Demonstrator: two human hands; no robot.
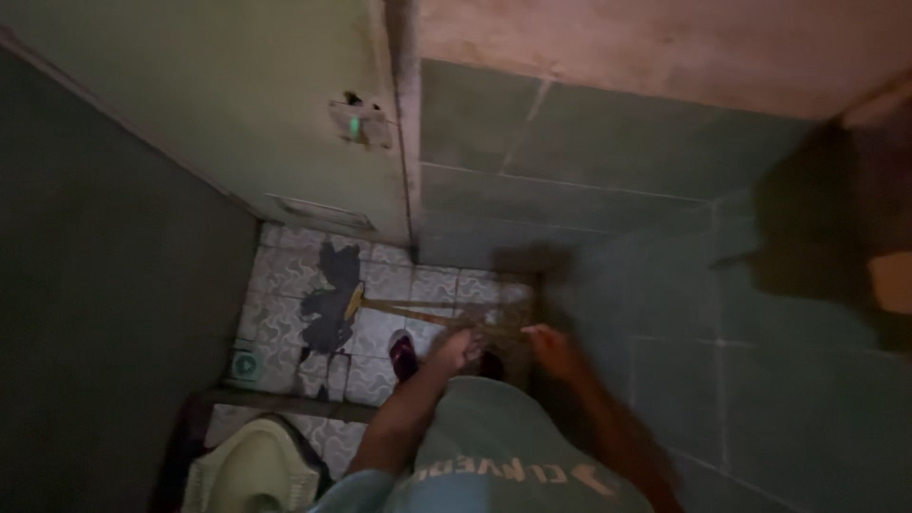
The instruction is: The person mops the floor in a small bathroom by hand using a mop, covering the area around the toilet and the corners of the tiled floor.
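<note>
Green-tiled walls point(608, 190) close in a narrow, dim washroom, seen from above. Both hands are blurred. Left hand point(463, 344) and right hand point(551, 350) sit close together over a long, thin yellowish wooden broom handle point(427, 309); each appears wrapped round the near end of it, though the blur leaves the grip of the fingers uncertain. The handle runs leftward and away from the hands, low over the patterned white floor tiles point(285, 275), to a small yellowish head point(353, 302) that rests at the edge of a dark irregular patch of missing or wet tile point(328, 304). A foot in a dark sandal with a pinkish strap point(402, 354) stands just below the left hand. Pale green squat toilet pan point(252, 470) lies at lower left, well apart from the broom head. A small round green-and-white object point(245, 365) sits on the floor near the left wall.
</note>
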